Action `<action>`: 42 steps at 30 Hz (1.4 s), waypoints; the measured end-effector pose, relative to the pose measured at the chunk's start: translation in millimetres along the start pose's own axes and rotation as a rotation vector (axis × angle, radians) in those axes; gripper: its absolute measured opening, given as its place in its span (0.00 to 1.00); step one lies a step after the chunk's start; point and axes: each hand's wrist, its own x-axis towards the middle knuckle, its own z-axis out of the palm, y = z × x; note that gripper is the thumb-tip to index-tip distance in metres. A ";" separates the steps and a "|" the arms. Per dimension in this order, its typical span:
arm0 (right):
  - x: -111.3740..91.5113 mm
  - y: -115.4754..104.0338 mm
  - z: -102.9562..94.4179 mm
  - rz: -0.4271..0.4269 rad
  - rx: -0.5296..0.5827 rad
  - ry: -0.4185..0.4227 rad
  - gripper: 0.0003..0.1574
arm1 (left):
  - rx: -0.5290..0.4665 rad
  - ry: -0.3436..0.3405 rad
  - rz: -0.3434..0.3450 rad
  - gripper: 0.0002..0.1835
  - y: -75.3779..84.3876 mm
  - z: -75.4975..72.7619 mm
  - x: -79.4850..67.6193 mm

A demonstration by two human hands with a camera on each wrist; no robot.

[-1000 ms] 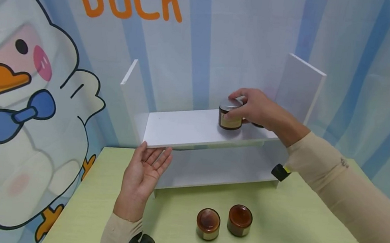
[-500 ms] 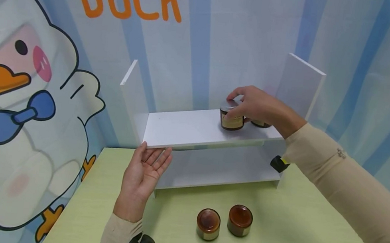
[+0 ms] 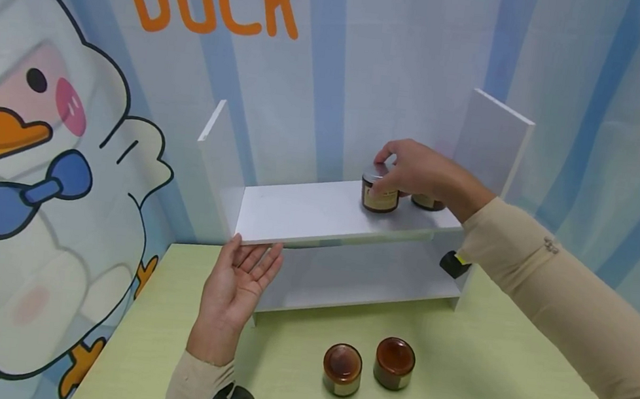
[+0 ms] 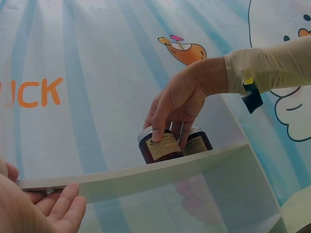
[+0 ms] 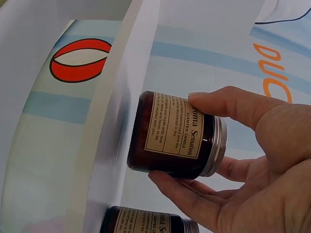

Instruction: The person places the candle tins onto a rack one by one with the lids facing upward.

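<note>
My right hand [image 3: 417, 174] grips a scented candle [image 5: 170, 133], an amber glass jar with a metal lid and cream label. Thumb and fingers lie on either side of the jar, which stands on the upper board of a white two-tier shelf [image 3: 300, 214]. Close beside it on that board is a second scented candle [image 4: 198, 141], partly hidden behind my right hand in the head view. My left hand [image 3: 234, 295] holds the front left edge of the upper board, palm up, thumb at the edge and fingers underneath.
Two more amber jars, one on the left [image 3: 342, 368] and one on the right [image 3: 394, 363], sit on the pale green table [image 3: 483, 376] before the shelf. Upright side panels [image 3: 495, 140] rise at both shelf ends. Behind hangs a duck-print curtain [image 3: 359, 66].
My right hand has shifted the held candle slightly right along the upper board, and more of the second candle shows. My left hand stays at the shelf edge.
</note>
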 end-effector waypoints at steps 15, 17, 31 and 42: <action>5.6 -0.8 4.4 -0.004 -0.040 0.040 0.38 | 0.009 0.003 0.006 0.23 -0.9 0.3 0.0; 4.8 -1.5 4.8 -0.001 -0.044 0.041 0.39 | 0.009 0.002 0.007 0.23 -1.0 0.1 0.0; 1.3 -3.2 5.9 0.010 -0.092 0.057 0.37 | 0.016 -0.011 0.013 0.24 -1.4 0.2 -0.9; 0.1 -4.8 6.9 0.018 -0.102 0.059 0.38 | 0.033 -0.008 0.017 0.24 -2.2 1.4 -2.7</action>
